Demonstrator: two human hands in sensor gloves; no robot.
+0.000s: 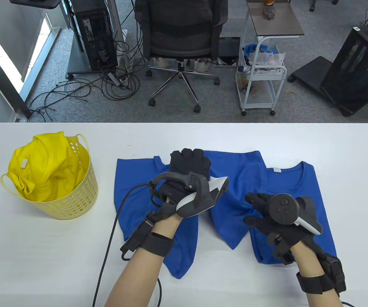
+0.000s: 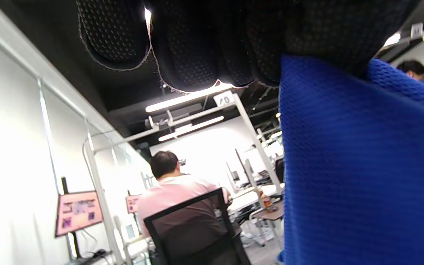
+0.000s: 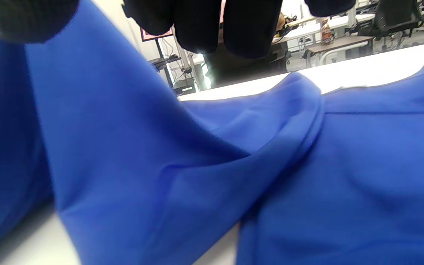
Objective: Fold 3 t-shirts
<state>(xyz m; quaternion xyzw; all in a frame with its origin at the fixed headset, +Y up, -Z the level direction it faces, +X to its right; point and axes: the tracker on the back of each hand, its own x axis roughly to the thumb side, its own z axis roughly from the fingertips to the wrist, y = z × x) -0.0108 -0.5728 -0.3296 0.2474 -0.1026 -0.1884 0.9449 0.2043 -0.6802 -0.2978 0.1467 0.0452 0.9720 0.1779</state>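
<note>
A blue t-shirt lies spread and rumpled across the middle of a white table; the left hand has its fingers curled round a bunch of the cloth near the shirt's far edge — the left wrist view shows blue fabric hanging from them; the right hand pinches a gathered fold at the shirt's centre. To the left, well apart, a yellow basket holds a crumpled yellow t-shirt.
</note>
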